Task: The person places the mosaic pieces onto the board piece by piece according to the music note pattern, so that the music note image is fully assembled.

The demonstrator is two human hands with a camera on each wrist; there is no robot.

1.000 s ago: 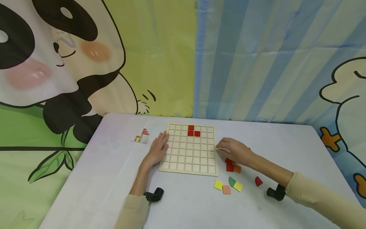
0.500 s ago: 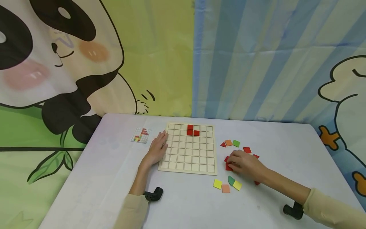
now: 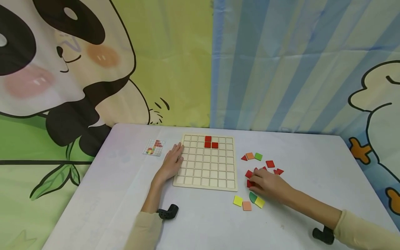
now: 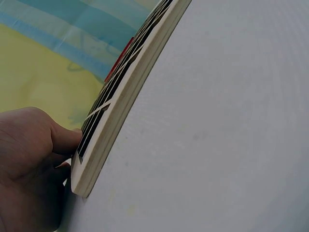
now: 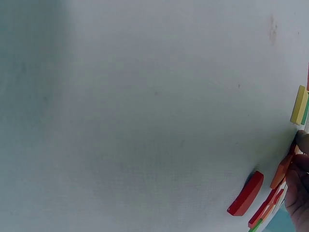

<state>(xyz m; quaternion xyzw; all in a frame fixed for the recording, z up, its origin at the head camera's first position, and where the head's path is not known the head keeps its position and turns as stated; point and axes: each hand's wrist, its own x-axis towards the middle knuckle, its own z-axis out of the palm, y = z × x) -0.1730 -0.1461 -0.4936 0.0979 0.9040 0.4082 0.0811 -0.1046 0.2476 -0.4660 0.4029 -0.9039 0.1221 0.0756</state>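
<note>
- Right hand (image 3: pixel 269 182) — right of the board, fingers bent down over the loose tiles. Fingertips at a red square (image 3: pixel 249 183), which is partly covered by them. Can't tell whether it's pinched or just touched; the right wrist view catches the fingers only at its edge.
- That red square lies flat on the table (image 3: pixel 200 222), just off the board's right side. Plain solid red, thin.
- Second red square (image 3: pixel 248 173) just beyond it, set at an angle, near the fingers. More red pieces peek out past the knuckles, shapes partly hidden.
- Beyond the hand: red triangle (image 3: pixel 244 158), orange square (image 3: pixel 250 156), green square (image 3: pixel 258 156) in a short row; another red square (image 3: pixel 270 164) apart to the right.
- Nearer the person: yellow square (image 3: pixel 238 200), salmon square (image 3: pixel 247 206), dark green rounded piece (image 3: pixel 252 197), second yellow square (image 3: pixel 259 202).
- Left hand (image 3: pixel 169 163) — relaxed, fingers extended, resting against the board's left edge, not clenched.
- Board (image 3: pixel 203 166): pale wood, gridded, raised rim, flat between the hands. Three red squares (image 3: pixel 207 144) seated near its far edge, in an L.
- Pattern card (image 3: pixel 154 147): left of left hand, gridded, small coloured print.
</note>
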